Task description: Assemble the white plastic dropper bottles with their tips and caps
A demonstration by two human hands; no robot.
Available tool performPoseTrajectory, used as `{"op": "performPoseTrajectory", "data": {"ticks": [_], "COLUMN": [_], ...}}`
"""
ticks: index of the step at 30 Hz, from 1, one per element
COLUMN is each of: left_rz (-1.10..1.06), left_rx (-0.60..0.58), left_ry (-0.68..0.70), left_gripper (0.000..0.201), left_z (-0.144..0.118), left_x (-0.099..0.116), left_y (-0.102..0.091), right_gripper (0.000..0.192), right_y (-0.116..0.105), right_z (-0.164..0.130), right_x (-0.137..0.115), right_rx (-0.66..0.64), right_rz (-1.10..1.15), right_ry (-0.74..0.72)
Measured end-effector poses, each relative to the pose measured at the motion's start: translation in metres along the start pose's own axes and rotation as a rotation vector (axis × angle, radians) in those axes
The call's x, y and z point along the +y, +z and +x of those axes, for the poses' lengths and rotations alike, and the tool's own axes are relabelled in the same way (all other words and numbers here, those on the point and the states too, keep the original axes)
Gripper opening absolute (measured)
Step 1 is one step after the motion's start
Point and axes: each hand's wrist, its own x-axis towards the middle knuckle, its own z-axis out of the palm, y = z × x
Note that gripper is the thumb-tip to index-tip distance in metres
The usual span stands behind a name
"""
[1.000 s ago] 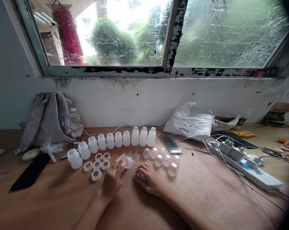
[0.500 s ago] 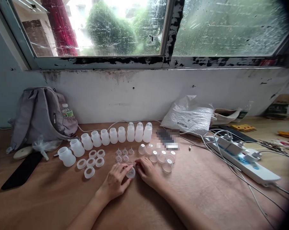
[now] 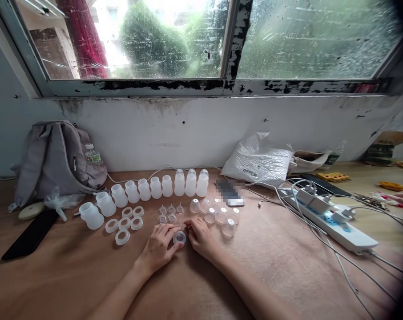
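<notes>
1. The left hand [image 3: 161,249] and right hand [image 3: 201,238] rest on the counter [image 3: 288,266], fingertips meeting around a small translucent cap [image 3: 179,238].
2. The cap sits flat between them, opening up; both hands touch it, neither clenched.
3. Just beyond lie small nipples [image 3: 171,213]; far left, collar rings [image 3: 123,224] and bottles [image 3: 155,189].

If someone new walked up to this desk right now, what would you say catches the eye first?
First, the two hands at the desk's near middle: the left hand and right hand meet around a small translucent ring cap resting on the wooden desk. Behind them runs a curved row of white plastic bottles, with loose rings and clear caps in front. To the right lies a white power strip with tangled cables.
</notes>
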Motion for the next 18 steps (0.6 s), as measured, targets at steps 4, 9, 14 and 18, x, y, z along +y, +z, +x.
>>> {"op": "performPoseTrajectory", "data": {"ticks": [4,9,14,18], "left_rz": [-0.21,-0.577,-0.719,-0.596], "left_rx": [0.048,0.073,0.08,0.041], "left_ry": [-0.165,-0.398,-0.458,-0.373], "left_gripper": [0.021,0.025,0.032,0.027], "left_z": [0.003,0.005,0.004,0.001], "left_x": [0.005,0.015,0.021,0.024], "left_y": [0.002,0.003,0.003,0.003], "right_gripper": [0.044,0.03,0.008,0.01], "right_y": [-0.007,-0.009,0.0,0.002], "right_z": [-0.002,-0.004,-0.003,-0.001], "right_x": [-0.01,-0.025,-0.027,-0.027], "right_rx": [-0.059,-0.026,0.093,0.094], "right_rz": [0.091,0.21,0.228,0.264], "right_ry": [-0.051,-0.085,0.075,0.151]}}
